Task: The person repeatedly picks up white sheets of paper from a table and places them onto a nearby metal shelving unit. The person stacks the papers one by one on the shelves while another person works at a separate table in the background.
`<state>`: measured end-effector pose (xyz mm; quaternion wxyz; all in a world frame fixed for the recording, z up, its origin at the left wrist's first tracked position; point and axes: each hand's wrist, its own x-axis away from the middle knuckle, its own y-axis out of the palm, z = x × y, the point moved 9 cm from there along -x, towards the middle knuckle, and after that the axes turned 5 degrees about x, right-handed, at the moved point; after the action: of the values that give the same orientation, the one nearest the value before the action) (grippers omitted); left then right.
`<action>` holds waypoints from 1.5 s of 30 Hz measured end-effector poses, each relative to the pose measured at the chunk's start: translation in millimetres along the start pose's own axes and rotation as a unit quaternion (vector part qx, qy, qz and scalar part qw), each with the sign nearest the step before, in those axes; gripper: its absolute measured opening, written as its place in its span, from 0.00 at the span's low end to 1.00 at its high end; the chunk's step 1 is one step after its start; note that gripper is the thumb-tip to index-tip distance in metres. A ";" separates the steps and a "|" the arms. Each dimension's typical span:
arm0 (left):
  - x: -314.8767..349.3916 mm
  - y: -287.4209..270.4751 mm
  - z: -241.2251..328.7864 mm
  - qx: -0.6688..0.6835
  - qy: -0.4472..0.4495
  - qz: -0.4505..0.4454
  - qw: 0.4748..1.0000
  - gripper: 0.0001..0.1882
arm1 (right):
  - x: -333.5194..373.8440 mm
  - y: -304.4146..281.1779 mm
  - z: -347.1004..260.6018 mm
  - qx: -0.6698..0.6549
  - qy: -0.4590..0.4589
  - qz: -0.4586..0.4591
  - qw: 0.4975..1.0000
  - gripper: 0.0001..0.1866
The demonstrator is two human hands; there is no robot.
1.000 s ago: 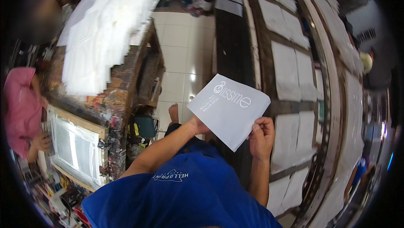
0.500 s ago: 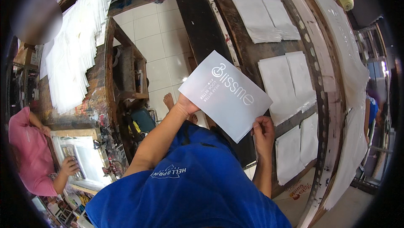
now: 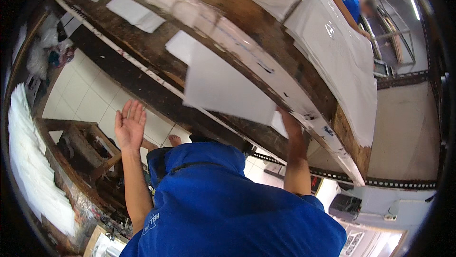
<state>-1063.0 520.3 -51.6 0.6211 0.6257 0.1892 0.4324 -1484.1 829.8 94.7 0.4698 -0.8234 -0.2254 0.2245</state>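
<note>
My right hand (image 3: 289, 123) grips a flat white plastic bag (image 3: 228, 91) by its right corner. The bag hangs over the long dark wooden shelf (image 3: 166, 79), its plain face showing, and covers part of a white stack (image 3: 183, 47) lying there. The fingers of this hand are partly hidden in shadow and behind the bag's edge. My left hand (image 3: 130, 126) is raised over the tiled floor, palm up, fingers stretched out, holding nothing.
More white stacks (image 3: 135, 12) lie along the shelf. A pale beam (image 3: 266, 67) runs above it, with large white sheets (image 3: 337, 57) beyond. A thick fanned stack (image 3: 35, 162) covers the left table, near a wooden stand (image 3: 80, 148). Another person (image 3: 351, 3) is at the far right.
I have turned right toward the shelf. My left hand has let go of the bag. The right hand has carried it over the shelf, and its printed face no longer shows.
</note>
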 end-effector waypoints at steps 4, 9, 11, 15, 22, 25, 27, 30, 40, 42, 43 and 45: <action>-2.1 -64.9 3.3 0.001 0.004 0.074 0.997 0.22 | 29.0 -84.1 161.7 0.175 0.189 0.080 0.963 0.10; 8.3 -102.4 0.9 -0.034 -0.001 0.143 0.989 0.19 | 56.9 -74.3 242.4 0.126 0.295 0.031 0.947 0.11; 10.0 -105.7 -0.5 -0.045 0.003 0.136 0.990 0.18 | 61.3 -65.4 253.1 0.113 0.307 0.025 0.945 0.11; 10.0 -112.4 -0.5 -0.072 0.008 0.162 0.984 0.18 | 62.8 -62.0 262.0 0.114 0.314 0.026 0.942 0.11; 10.5 -116.3 10.9 -0.093 0.021 0.183 0.979 0.17 | 57.7 -72.2 269.3 0.135 0.324 0.035 0.936 0.13; 11.5 -118.9 16.1 -0.089 0.025 0.183 0.979 0.17 | 55.9 -77.4 269.1 0.150 0.325 0.042 0.933 0.13; 15.4 -121.9 23.4 -0.082 0.033 0.182 0.979 0.17 | 45.1 -73.8 260.6 0.165 0.316 0.042 0.933 0.13; 23.0 -127.2 32.9 -0.087 0.067 0.188 0.976 0.16 | 30.7 -81.8 237.5 0.214 0.285 0.056 0.932 0.14; 49.1 -75.9 98.0 -0.175 0.154 0.230 0.945 0.13 | -50.5 -12.2 -45.8 0.060 -0.120 0.080 0.988 0.15; 59.6 -55.0 128.6 -0.230 0.196 0.232 0.925 0.13 | -63.3 43.6 -114.1 -0.014 -0.193 0.019 0.981 0.15; 69.4 -48.2 147.4 -0.249 0.230 0.239 0.910 0.13 | -72.9 72.0 -147.2 -0.047 -0.229 -0.020 0.972 0.15; 81.5 -32.9 183.6 -0.294 0.285 0.234 0.882 0.13 | -82.4 136.2 -189.0 -0.119 -0.204 -0.122 0.964 0.12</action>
<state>-865.4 475.9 -30.8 0.5767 0.2901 0.0708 0.7604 -1418.1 592.5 75.0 0.3362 -0.7766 -0.4402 0.3000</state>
